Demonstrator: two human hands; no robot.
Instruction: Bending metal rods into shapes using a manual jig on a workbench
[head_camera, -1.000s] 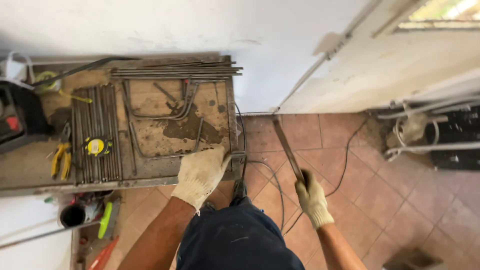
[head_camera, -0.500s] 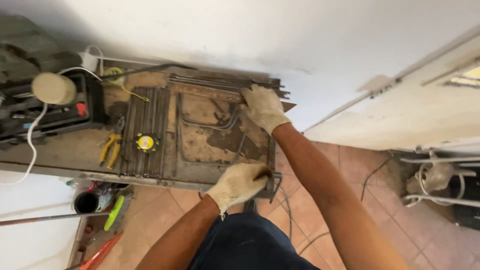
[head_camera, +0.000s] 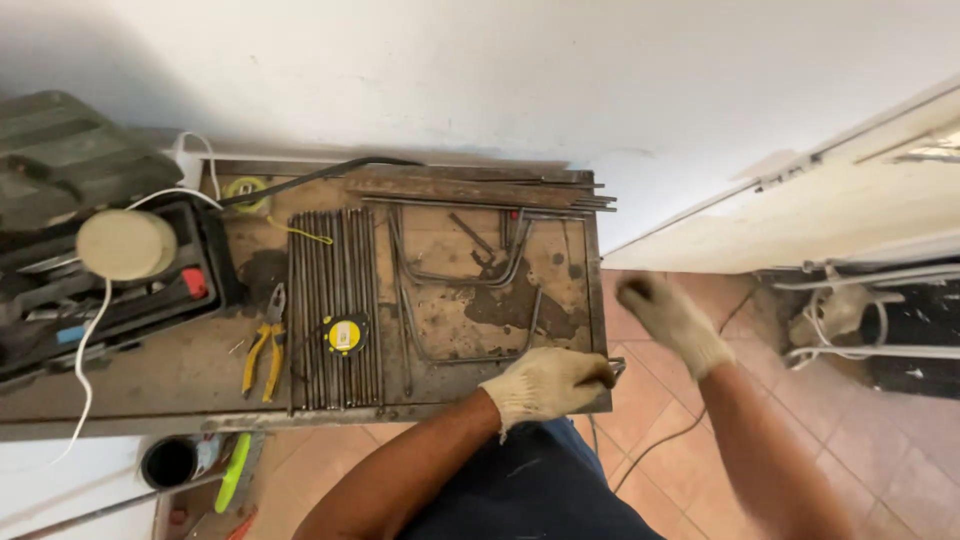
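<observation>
**Gloved left hand clamped at the workbench corner, right hand loose in the air**

The left hand (head_camera: 548, 385), in a pale knit work glove, sits at the lower centre of the frame with its fingers curled tight around the near right corner of the workbench (head_camera: 150, 385). A short metal end pokes out just right of the knuckles; whether the fingers wrap a rod or only the bench edge cannot be told.

The right hand (head_camera: 672, 322), gloved the same way, is right of centre, over the terracotta floor tiles (head_camera: 890, 460) and just past the bench's right edge. It is blurred, holds nothing, and its fingers look loosely bent, neither spread wide nor closed.

On the bench, a row of straight steel rods (head_camera: 335, 305) lies side by side left of centre, with a yellow tape measure (head_camera: 345, 334) resting on them. Yellow-handled pliers (head_camera: 265, 345) lie just left of the rods. Bent rods (head_camera: 460, 275) lie in the middle of the bench, above the left hand. An open toolbox (head_camera: 110, 290) fills the upper left, a cream round reel on top.
</observation>
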